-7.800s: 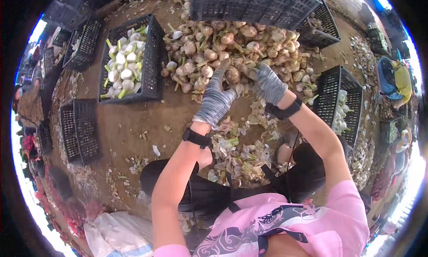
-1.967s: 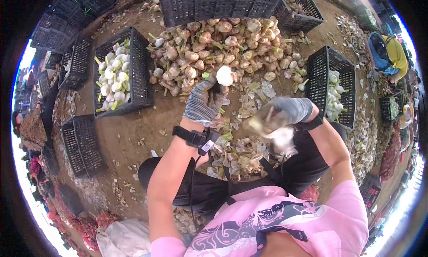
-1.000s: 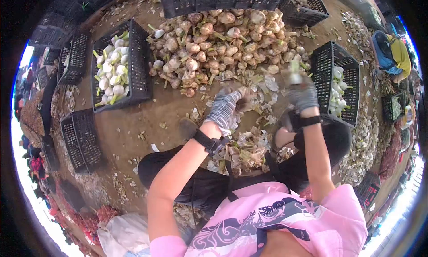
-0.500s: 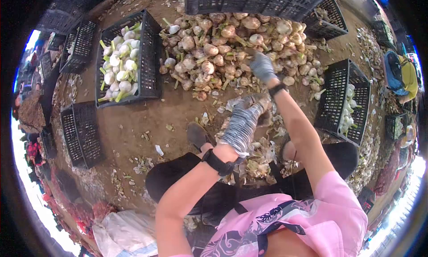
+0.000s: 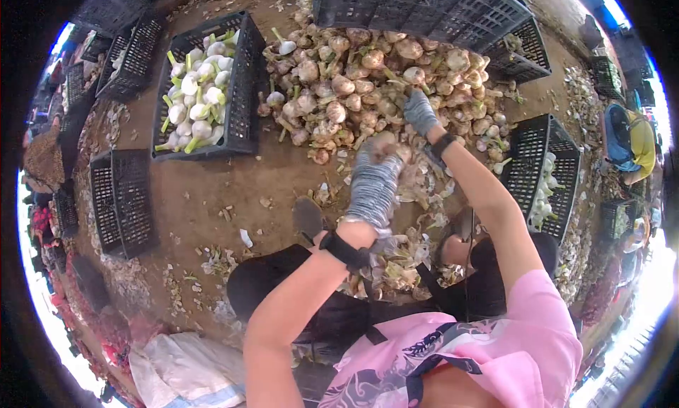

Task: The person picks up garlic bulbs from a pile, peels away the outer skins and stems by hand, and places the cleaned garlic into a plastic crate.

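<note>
My left hand (image 5: 373, 185), in a grey-and-white striped glove, is closed around a brownish garlic bulb (image 5: 386, 145) in front of the pile. My right hand (image 5: 422, 116), gloved too, reaches to the near side of the heap of unpeeled garlic (image 5: 332, 89). Its fingers are drawn together among the bulbs, and I cannot tell what they grip. A dark, narrow thing (image 5: 434, 157) shows just under the right wrist. Below both hands, loose garlic skins (image 5: 396, 266) lie between my legs.
At the left stands a black crate (image 5: 244, 118) of clean white garlic with trimmed green stems. Another crate (image 5: 527, 150) at the right holds some white bulbs. A large crate (image 5: 417, 12) rises behind the heap. An upright crate (image 5: 124, 203) and a white sack (image 5: 184, 369) are further left.
My left hand has moved slightly left and up, with the bulb in it. My right hand stays at the pile, a little lower in view. The camera view has shifted slightly.
</note>
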